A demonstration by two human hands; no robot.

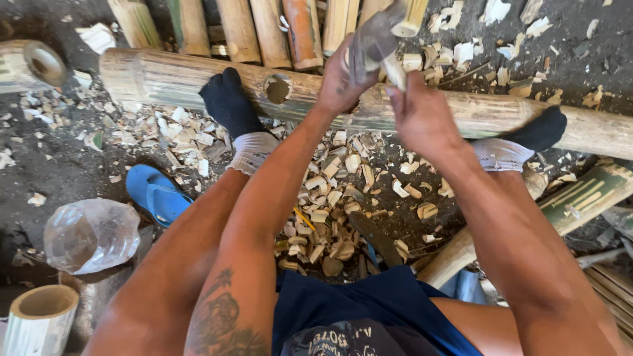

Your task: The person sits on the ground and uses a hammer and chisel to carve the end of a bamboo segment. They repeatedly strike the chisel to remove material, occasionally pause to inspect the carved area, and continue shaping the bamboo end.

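Both the left hand [339, 79] and right hand [422, 115] are closing their fingers around a blurred hammer [374, 41], at twelve o'clock above the bamboo pole [171, 79].

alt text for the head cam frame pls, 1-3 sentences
Seen from above, a seated person's left hand and right hand grip a blurred grey-headed hammer-like tool over a long pale bamboo pole with a round hole, braced by both socked feet. Bamboo chips and a blue sandal lie below.
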